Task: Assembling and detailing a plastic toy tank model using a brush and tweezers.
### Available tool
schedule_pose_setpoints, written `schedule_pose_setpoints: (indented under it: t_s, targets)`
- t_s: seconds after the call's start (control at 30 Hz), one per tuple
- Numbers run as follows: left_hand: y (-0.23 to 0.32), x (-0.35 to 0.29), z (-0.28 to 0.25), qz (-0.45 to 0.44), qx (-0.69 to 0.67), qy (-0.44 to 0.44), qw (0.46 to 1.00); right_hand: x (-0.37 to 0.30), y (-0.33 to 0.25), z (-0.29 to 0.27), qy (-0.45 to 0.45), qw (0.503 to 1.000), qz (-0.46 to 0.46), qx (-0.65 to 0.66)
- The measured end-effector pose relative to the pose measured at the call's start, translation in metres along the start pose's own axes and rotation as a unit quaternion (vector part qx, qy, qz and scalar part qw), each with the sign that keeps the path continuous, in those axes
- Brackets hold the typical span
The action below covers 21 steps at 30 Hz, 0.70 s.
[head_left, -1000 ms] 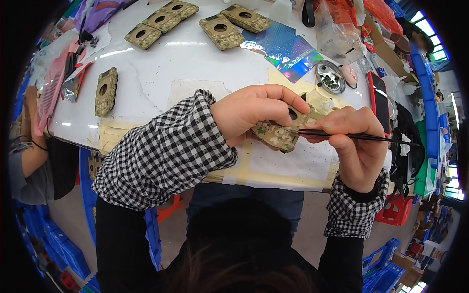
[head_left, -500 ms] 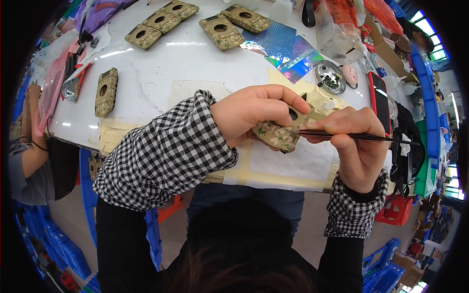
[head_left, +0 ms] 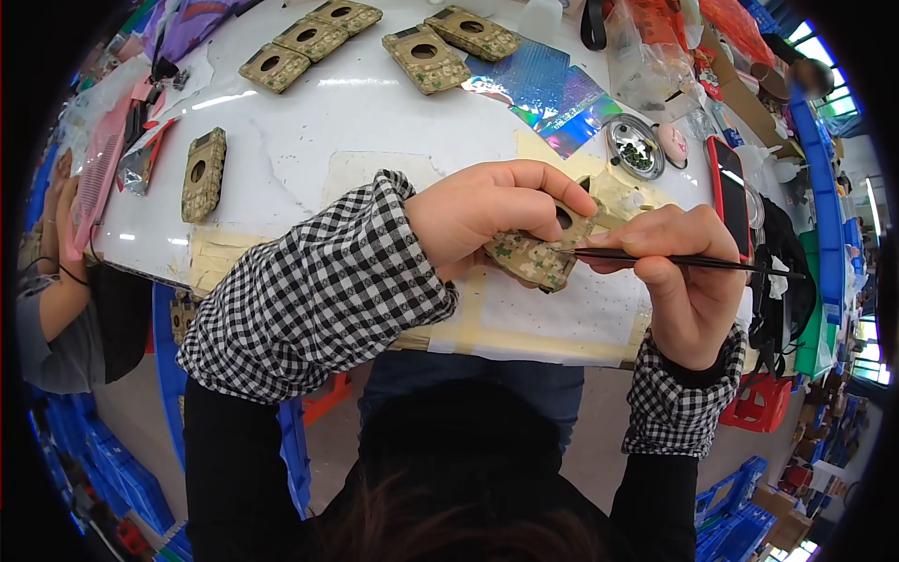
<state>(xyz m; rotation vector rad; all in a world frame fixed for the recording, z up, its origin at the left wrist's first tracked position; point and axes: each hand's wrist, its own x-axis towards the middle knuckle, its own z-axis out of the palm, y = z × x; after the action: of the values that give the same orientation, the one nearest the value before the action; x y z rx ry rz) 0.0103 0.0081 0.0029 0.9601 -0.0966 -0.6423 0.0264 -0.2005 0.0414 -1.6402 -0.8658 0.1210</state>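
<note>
My left hand (head_left: 496, 208) is closed around a camouflage-patterned model tank hull (head_left: 536, 255), tilted above the table's front edge. A round dark hole shows in its top beside my fingers. Dark tweezers (head_left: 693, 259) are pinched in my right hand (head_left: 688, 281); their tips meet the hull's surface near the left fingers. Whether anything tiny sits between the tips is too small to tell. A round clear dish (head_left: 635, 147) with small dark green bits stands beyond my right hand. One more tank hull (head_left: 203, 175) lies alone to the left.
Several like hulls (head_left: 426, 58) lie at the back of the white table (head_left: 281, 140). Shiny holographic sheets (head_left: 562, 98) lie near the dish. To the right is a red-edged phone (head_left: 728, 192); at far left, a pink comb (head_left: 96, 187) and another person's arm (head_left: 66, 290).
My hands, the hull and the tweezers have hardly moved. At far left, the other person's hands have shifted slightly.
</note>
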Motion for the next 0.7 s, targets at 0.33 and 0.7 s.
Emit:
schedule_pose_setpoints:
  t_s: [0.33,0.7]
  targets:
    - [0.0,-0.0004,0.0002,-0.001,-0.006,0.0,1.0,0.0003,0.0013,-0.0012,0.0,1.0,-0.006,-0.007]
    - [-0.0011,-0.0007,-0.0016,0.016,-0.02,-0.023,0.999,0.0011,0.0038,-0.0003,0.001,0.995,-0.01,0.099]
